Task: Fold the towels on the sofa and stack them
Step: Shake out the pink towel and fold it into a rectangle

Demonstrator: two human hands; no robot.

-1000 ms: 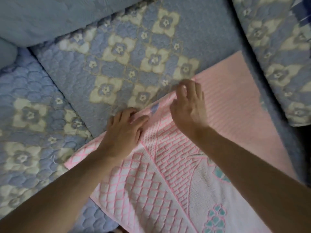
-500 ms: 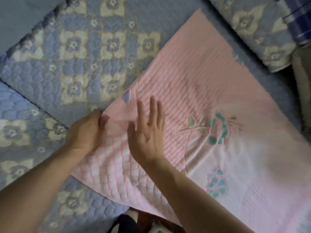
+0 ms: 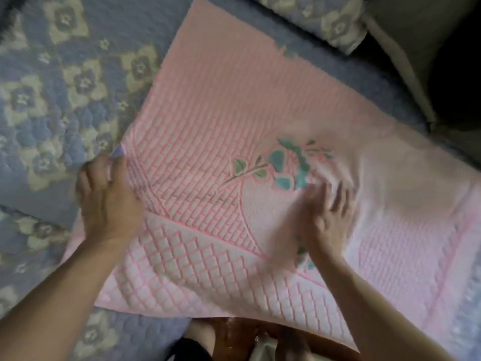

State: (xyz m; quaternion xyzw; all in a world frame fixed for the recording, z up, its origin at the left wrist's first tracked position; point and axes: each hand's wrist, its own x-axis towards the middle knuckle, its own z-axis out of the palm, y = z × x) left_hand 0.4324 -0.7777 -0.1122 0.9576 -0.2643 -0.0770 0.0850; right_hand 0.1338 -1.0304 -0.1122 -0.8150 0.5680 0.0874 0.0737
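Now the left hand (image 3: pixel 109 201) pinches the pink towel (image 3: pixel 234 121) at its edge on the sofa (image 3: pixel 65 82); right hand (image 3: pixel 328 220) smooths open-fingered beside the flower motif. Uneven pulling could skew the fold.

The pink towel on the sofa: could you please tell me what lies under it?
The pink towel lies on the blue floral quilted sofa cover, which shows around its edges. The left hand grips its edge; the right hand rests on top. Anything beneath stays hidden.

pink towel (image 3: pixel 234 105) with teal flower motif; spread flat, diagonal on sofa seat (image 3: pixel 39 121)
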